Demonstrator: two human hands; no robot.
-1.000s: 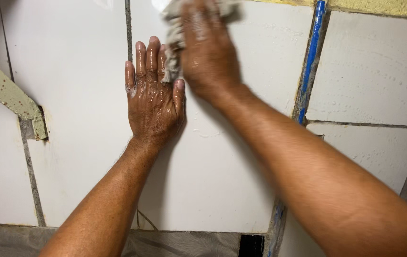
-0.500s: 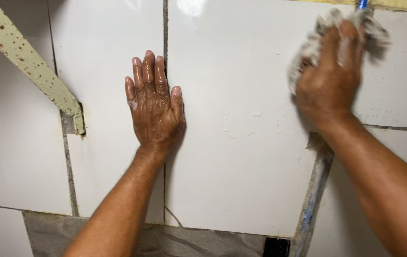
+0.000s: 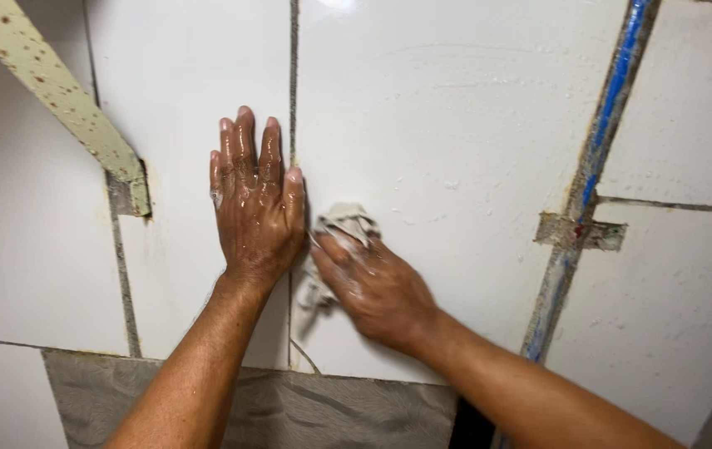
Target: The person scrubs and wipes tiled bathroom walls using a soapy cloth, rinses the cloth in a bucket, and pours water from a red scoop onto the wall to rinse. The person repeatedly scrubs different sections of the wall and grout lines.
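The left hand (image 3: 254, 204) lies open and flat on a white tile (image 3: 198, 125), wet fingers pointing to 12 o'clock. At its 4 o'clock the right hand (image 3: 373, 283) is closed on a grey rag (image 3: 341, 224), pressing it to the next tile (image 3: 456, 150). The crumpled rag runs roughly from 12 to 6 o'clock. A blue-streaked joint (image 3: 601, 150) lies at 3 o'clock.

Glossy white tiles (image 3: 456, 125) cover the surface, split by grey grout lines (image 3: 293, 66). A blue-streaked joint (image 3: 605, 125) runs down the right side. A rust-spotted cream bar (image 3: 56, 91) slants across the upper left corner. Grey patterned tile (image 3: 273, 411) lines the bottom edge.
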